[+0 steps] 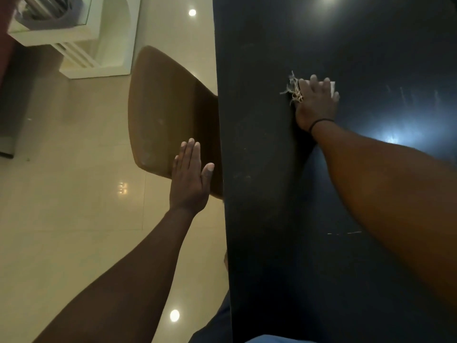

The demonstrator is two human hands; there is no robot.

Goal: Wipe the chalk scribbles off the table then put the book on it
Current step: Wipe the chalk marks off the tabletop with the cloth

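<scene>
Frayed cloth (294,89) mostly hidden under flat-fingered right hand (315,102); left hand (190,179) open-gripped.

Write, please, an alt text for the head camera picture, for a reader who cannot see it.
The person's right hand presses a pale cloth with frayed threads flat on a dark table, where faint chalk marks remain. The left hand, fingers straight, is held out beside the table edge, above a brown chair on a glossy tiled floor.
</scene>
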